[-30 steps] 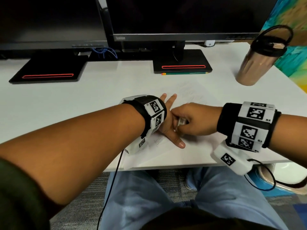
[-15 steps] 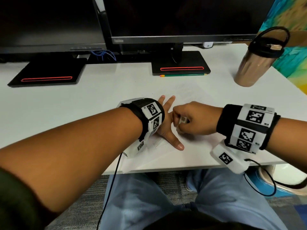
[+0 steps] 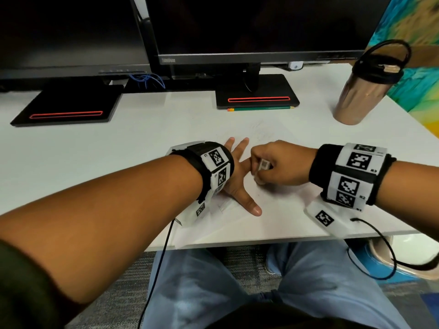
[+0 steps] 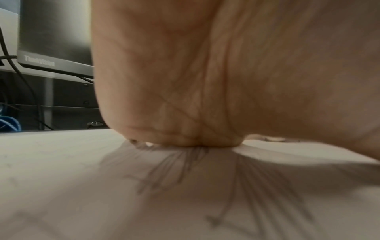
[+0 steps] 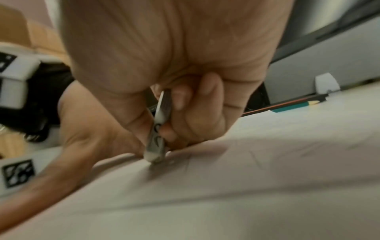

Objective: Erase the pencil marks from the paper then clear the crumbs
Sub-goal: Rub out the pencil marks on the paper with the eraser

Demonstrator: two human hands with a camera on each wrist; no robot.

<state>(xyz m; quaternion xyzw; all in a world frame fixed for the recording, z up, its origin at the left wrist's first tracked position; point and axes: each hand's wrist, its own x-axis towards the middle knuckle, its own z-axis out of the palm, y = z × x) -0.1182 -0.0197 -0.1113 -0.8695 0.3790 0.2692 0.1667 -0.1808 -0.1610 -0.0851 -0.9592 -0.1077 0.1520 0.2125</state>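
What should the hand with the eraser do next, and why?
Probably keep rubbing, working outward. The right hand pinches the eraser with its tip on the paper, the left hand lies flat holding the sheet, and pencil marks remain, some faint ones beyond the fingers.

- Head view: looks forward and down from above the tabletop (image 3: 95, 150), covering both forearms and the monitors behind.
- Left wrist view: sits just above the paper (image 4: 185, 203), close under the left hand (image 4: 205, 73), facing the monitors.
- Right wrist view: equally low and close, facing along the right hand (image 5: 174, 56).
- Shared by all views: the paper.
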